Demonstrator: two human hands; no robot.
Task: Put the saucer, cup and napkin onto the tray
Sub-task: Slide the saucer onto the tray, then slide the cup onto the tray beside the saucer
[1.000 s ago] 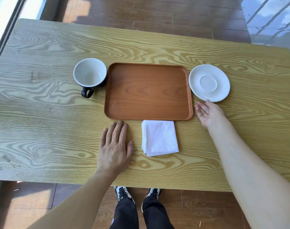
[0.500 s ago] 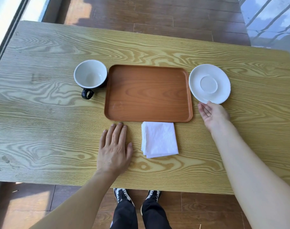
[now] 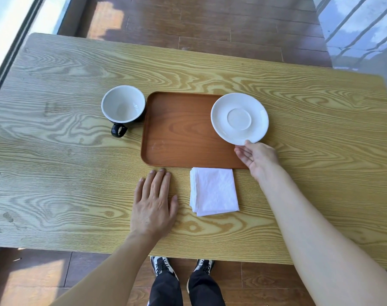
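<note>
Head view: right hand [image 3: 257, 159] grip pinches saucer's [image 3: 239, 118] near rim.

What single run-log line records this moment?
right hand: holding saucer over tray edge | left hand: flat on table | cup, napkin: off tray

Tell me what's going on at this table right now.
A person's right hand grips the near rim of the white saucer, holding it over the right end of the brown tray. The left hand lies flat on the table. The cup and folded napkin aren't on the tray yet.
</note>
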